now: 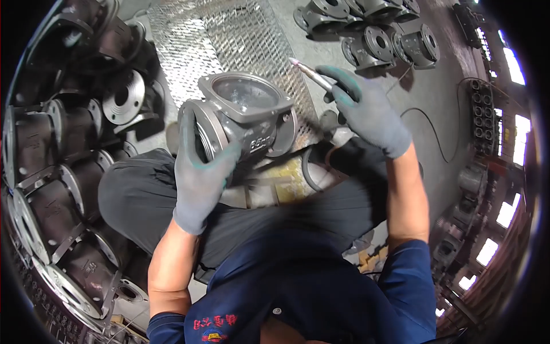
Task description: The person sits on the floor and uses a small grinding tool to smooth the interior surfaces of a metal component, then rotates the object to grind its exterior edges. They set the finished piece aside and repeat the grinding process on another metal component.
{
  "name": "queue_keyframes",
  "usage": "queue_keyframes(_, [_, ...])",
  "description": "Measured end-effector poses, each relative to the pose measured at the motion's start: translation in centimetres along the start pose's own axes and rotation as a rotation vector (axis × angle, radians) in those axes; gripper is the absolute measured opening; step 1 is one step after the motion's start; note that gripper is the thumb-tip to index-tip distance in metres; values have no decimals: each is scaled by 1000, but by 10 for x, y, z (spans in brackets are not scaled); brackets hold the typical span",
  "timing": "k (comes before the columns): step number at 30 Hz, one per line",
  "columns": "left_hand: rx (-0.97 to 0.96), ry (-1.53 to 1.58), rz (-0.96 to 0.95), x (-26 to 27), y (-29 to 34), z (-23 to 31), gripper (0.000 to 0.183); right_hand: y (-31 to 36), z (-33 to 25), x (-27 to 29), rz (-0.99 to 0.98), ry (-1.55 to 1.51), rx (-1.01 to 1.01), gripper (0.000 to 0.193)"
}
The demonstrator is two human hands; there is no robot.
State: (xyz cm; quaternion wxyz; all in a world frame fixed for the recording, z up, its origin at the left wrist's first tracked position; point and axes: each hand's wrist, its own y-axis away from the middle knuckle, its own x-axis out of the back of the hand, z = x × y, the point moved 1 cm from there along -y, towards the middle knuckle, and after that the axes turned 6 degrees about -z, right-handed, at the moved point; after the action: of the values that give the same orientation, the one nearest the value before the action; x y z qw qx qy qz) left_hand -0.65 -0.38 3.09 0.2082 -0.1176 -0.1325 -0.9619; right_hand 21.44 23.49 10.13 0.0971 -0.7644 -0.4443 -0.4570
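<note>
A grey cast-metal valve body (252, 123) stands in front of me between my knees, its wide square-flanged opening facing up and round flanges at its sides. My left hand (200, 172), in a grey glove with green-tinged fingers, grips the valve body's left round flange, fingers along the outer face and thumb toward the body. Up to the right of the casting, my gloved right hand (364, 106) is closed around a slim silver pen-shaped tool (315, 75). The tool's pinkish tip points up and left, apart from the valve body. Its rear end is hidden in my hand.
Stacked valve bodies (74, 200) fill the left side; several more (369, 49) stand on the floor at the far right. A tread-patterned metal plate (252, 40) lies ahead. A thin dark cable (444, 155) curves across the floor on the right.
</note>
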Motion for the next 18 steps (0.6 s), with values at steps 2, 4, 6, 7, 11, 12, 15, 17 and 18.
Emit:
queue_keyframes(2, [175, 262, 47, -2, -17, 9, 94, 21, 12, -17, 89, -266, -112, 47])
queue_keyframes(4, [250, 557, 137, -5, -27, 8, 87, 39, 11, -35, 44, -617, -243, 54])
queue_keyframes(6, [180, 641, 214, -4, -42, -2, 87, 47, 13, -64, 41, -797, -228, 57])
queue_keyframes(7, [169, 679, 225, -5, -48, -7, 86, 50, 17, -76, 29, -846, -217, 57])
queue_keyframes(11, [5, 348, 237, 8, -51, -36, 55, 41, 20, -119, 13, -975, -150, 57])
queue_keyframes(12, [-25, 283, 220, 7, -51, -37, 49, 35, 22, -122, 0, -913, -140, 56])
queue_keyframes(15, [-13, 313, 264, 4, -49, -34, 44, 8, 21, -126, -31, -810, -97, 53])
queue_keyframes(17, [59, 415, 317, 1, -49, -31, 44, -11, 17, -127, -15, -571, 54, 54])
queue_keyframes(18, [-26, 224, 296, 1, -46, -33, 46, -14, 16, -125, 0, -510, 47, 52])
